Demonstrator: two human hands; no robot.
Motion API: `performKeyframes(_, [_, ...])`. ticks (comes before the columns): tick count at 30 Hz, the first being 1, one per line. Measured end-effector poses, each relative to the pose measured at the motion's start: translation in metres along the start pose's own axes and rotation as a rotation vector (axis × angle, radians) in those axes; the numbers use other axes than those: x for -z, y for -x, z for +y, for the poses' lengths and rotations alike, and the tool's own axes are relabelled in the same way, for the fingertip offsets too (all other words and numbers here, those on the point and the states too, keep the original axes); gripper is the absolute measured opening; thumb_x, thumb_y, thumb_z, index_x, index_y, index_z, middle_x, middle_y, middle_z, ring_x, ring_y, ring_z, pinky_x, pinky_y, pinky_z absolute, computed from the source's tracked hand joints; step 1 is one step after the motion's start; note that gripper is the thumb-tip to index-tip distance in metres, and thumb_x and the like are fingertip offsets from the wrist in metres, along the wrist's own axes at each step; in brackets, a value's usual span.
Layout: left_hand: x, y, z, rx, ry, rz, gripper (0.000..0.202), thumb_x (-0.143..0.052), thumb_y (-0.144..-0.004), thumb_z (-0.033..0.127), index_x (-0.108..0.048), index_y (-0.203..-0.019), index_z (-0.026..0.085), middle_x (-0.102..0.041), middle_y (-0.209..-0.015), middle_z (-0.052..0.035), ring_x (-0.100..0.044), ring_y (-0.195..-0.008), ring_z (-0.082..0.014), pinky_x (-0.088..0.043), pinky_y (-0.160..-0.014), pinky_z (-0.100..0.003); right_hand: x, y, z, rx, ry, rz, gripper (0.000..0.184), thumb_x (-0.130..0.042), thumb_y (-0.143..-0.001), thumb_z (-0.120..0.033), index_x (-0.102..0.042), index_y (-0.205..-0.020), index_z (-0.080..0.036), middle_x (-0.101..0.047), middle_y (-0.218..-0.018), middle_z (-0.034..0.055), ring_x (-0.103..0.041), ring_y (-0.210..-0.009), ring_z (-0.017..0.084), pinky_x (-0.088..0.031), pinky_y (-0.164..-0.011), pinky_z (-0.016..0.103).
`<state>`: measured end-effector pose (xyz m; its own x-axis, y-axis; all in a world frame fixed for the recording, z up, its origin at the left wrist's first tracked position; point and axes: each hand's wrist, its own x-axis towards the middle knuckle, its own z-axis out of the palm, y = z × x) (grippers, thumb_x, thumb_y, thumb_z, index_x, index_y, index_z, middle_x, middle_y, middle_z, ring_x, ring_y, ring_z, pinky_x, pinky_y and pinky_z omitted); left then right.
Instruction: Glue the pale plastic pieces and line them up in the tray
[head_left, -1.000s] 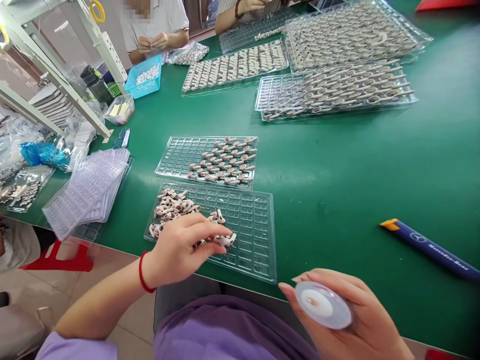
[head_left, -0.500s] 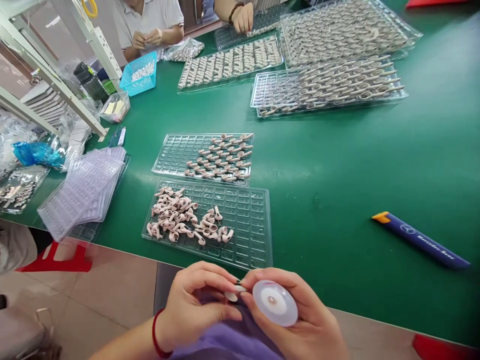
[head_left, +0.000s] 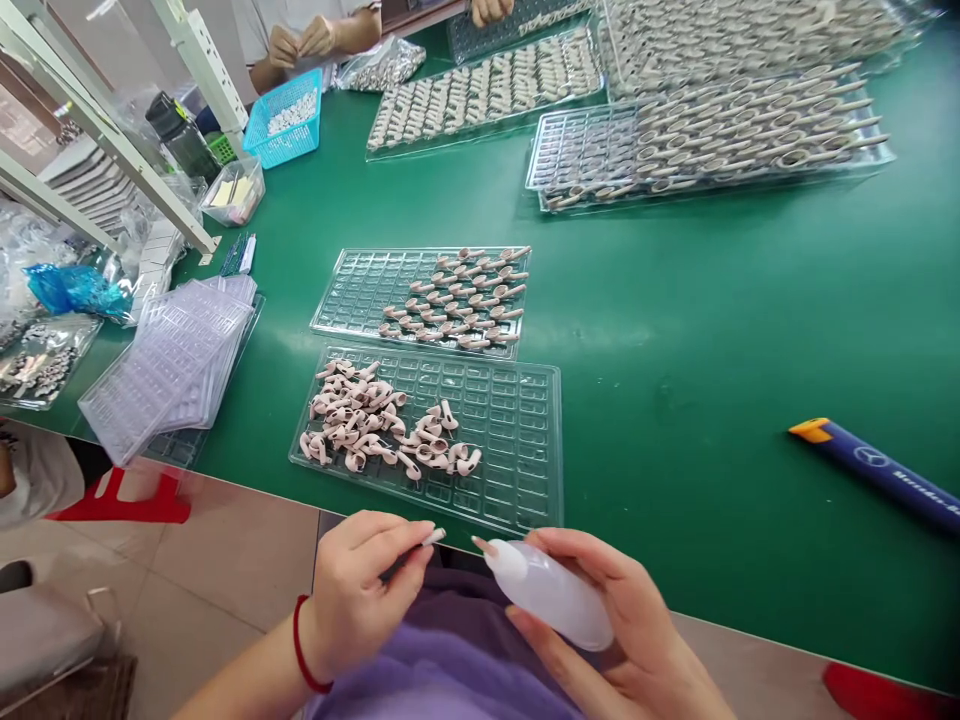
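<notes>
My left hand point(head_left: 375, 570) pinches a small pale earbud part point(head_left: 435, 536) between thumb and fingertips; the fingers cover most of it. In my right hand point(head_left: 600, 620) lies a translucent squeeze bottle point(head_left: 559, 597), tilted, its thin nozzle pointing left at the part and a short gap apart from it. Just beyond my hands a clear tray point(head_left: 517, 440) carries a loose heap of pinkish earbud shells point(head_left: 360, 415) on its left side. Behind it, another clear tray point(head_left: 367, 285) has similar shells set in rows on its right side.
Full trays of earbud shells point(head_left: 720, 140) stand at the back right. Stacked plastic trays point(head_left: 172, 360) lie at left, near a blue basket point(head_left: 285, 118). A dark blue Mercedes-Benz box cutter point(head_left: 877, 470) lies at right. A co-worker's hands point(head_left: 304, 42) are across the table.
My hands have moved apart. The squeeze bottle has turned from end-on to side-on, with its nozzle toward my left hand. The view has shifted slightly, and a co-worker's hand at the back shows less.
</notes>
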<state>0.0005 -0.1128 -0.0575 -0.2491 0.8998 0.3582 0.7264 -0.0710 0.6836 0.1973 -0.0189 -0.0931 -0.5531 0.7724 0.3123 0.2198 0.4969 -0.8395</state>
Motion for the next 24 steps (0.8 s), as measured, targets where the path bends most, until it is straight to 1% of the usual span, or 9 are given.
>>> performKeyframes(2, [0.000, 0.002, -0.008, -0.181, -0.129, 0.033, 0.026, -0.065, -0.085, 0.003, -0.070, -0.108, 0.015, -0.075, -0.090, -0.0069, -0.070, -0.081, -0.0158, -0.060, -0.075, -0.027, 0.004, 0.006, 0.004, 0.039, 0.011, 0.013, 0.035, -0.058, -0.093, -0.033, -0.050, -0.124, -0.019, -0.068, -0.102, 0.0095, -0.070, -0.082, 0.016, -0.058, -0.069, 0.020])
performKeyframes(3, [0.000, 0.002, -0.011, -0.236, -0.176, 0.037, 0.026, -0.065, -0.085, 0.004, -0.069, -0.108, 0.015, -0.075, -0.091, -0.0071, -0.070, -0.082, -0.0161, -0.060, -0.076, -0.027, 0.005, 0.007, 0.006, 0.071, 0.001, 0.016, 0.036, -0.060, -0.092, -0.030, -0.050, -0.125, -0.019, -0.068, -0.100, 0.0089, -0.069, -0.079, 0.016, -0.058, -0.068, 0.020])
performKeyframes(5, [0.000, 0.003, -0.015, -0.289, -0.241, 0.046, 0.025, -0.065, -0.086, 0.005, -0.068, -0.108, 0.016, -0.075, -0.090, -0.0067, -0.069, -0.080, -0.0159, -0.060, -0.073, -0.028, 0.007, 0.008, 0.008, 0.142, -0.037, 0.009, 0.036, -0.063, -0.089, -0.022, -0.052, -0.124, -0.021, -0.069, -0.095, 0.0067, -0.068, -0.075, 0.016, -0.057, -0.065, 0.023])
performKeyframes(8, [-0.002, 0.003, -0.015, -0.316, -0.289, 0.059, 0.024, -0.064, -0.087, 0.005, -0.068, -0.108, 0.016, -0.076, -0.087, -0.0056, -0.068, -0.075, -0.0148, -0.060, -0.068, -0.027, 0.009, 0.005, 0.009, 0.215, -0.093, -0.022, 0.042, -0.064, -0.084, -0.009, -0.056, -0.123, -0.021, -0.069, -0.089, 0.0051, -0.065, -0.073, 0.016, -0.055, -0.064, 0.026])
performKeyframes(10, [-0.003, 0.003, -0.014, -0.326, -0.297, 0.057, 0.025, -0.065, -0.085, 0.004, -0.068, -0.107, 0.015, -0.076, -0.086, -0.0057, -0.067, -0.074, -0.0149, -0.059, -0.066, -0.026, 0.009, 0.003, 0.008, 0.239, -0.104, -0.026, 0.045, -0.064, -0.081, -0.005, -0.057, -0.124, -0.020, -0.070, -0.088, 0.0054, -0.064, -0.072, 0.016, -0.055, -0.063, 0.027])
performKeyframes(14, [-0.004, 0.002, -0.012, -0.317, -0.290, 0.057, 0.029, -0.067, -0.082, 0.000, -0.068, -0.107, 0.013, -0.075, -0.085, -0.0062, -0.067, -0.075, -0.0157, -0.060, -0.067, -0.027, 0.009, 0.002, 0.008, 0.249, -0.108, -0.036, 0.048, -0.065, -0.080, -0.004, -0.058, -0.125, -0.019, -0.070, -0.086, 0.0055, -0.064, -0.071, 0.016, -0.054, -0.062, 0.028])
performKeyframes(20, [-0.005, 0.000, -0.010, -0.315, -0.298, 0.065, 0.028, -0.066, -0.082, -0.001, -0.068, -0.106, 0.013, -0.075, -0.084, -0.0061, -0.067, -0.075, -0.0155, -0.060, -0.067, -0.027, 0.009, 0.004, 0.010, 0.260, -0.093, -0.047, 0.046, -0.066, -0.079, -0.004, -0.058, -0.123, -0.016, -0.069, -0.086, 0.0064, -0.063, -0.072, 0.016, -0.054, -0.064, 0.028])
performKeyframes(24, [-0.005, 0.001, -0.011, -0.305, -0.287, 0.064, 0.028, -0.066, -0.082, 0.000, -0.068, -0.107, 0.013, -0.075, -0.084, -0.0056, -0.067, -0.075, -0.0150, -0.060, -0.068, -0.026, 0.008, 0.004, 0.011, 0.262, -0.094, -0.042, 0.045, -0.066, -0.080, -0.005, -0.058, -0.123, -0.017, -0.069, -0.086, 0.0060, -0.063, -0.071, 0.016, -0.054, -0.064, 0.028])
